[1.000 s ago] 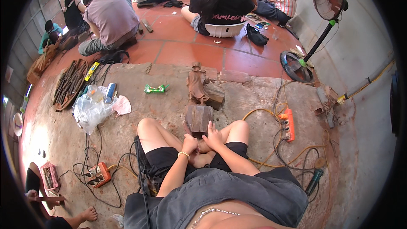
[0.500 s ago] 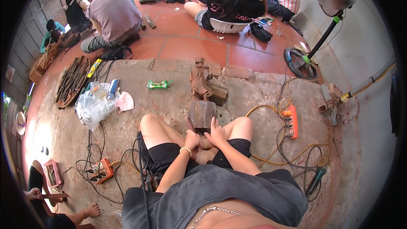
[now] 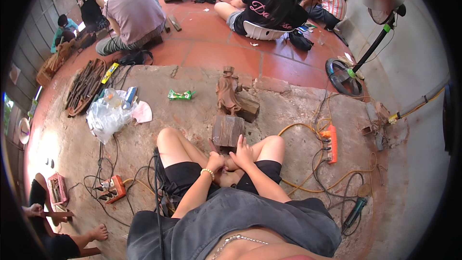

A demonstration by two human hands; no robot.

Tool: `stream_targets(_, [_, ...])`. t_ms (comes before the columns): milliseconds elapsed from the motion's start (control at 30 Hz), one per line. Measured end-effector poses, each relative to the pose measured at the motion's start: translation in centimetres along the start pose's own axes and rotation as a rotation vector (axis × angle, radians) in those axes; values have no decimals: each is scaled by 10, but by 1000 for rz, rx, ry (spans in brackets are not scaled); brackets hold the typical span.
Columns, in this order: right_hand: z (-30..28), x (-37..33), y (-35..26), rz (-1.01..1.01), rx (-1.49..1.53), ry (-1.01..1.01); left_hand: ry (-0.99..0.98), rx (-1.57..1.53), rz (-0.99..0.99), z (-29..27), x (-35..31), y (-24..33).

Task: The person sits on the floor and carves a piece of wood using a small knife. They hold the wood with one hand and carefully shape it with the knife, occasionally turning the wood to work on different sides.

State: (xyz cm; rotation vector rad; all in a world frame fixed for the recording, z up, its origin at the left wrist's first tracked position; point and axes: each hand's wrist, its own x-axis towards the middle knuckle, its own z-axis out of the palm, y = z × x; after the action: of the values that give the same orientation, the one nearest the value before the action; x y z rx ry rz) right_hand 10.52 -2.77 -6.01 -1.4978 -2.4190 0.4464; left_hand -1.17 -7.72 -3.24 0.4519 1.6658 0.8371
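Between my bent knees stands a squared wooden block. My left hand, with a beaded bracelet at its wrist, is closed around a narrow brown stick-like piece that points up beside the block's near left corner. My right hand is at the block's near right side, index finger stretched up along it and thumb reaching toward the left hand. Its other fingers are partly hidden. Just beyond the block rises a carved brown wooden figure in a robe and hat, next to another rough wood block.
Left lie a basket of carving tools, a plastic bag and a green packet. Orange power strips and tangled cables flank me. A power tool lies right. A fan stands far right. Several people sit ahead; another's feet show lower left.
The view has shifted slightly. The brown piece in my left hand tilts a little more to the left, and both hands stay close to the block.
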Motion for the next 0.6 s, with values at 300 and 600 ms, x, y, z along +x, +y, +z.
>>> stream_targets(300, [3,2,6,24,26,16,-56,43,-79,0,-12,28])
stream_targets(600, [5,4,4,33,66,42,43,-39,37,-3,40,-17])
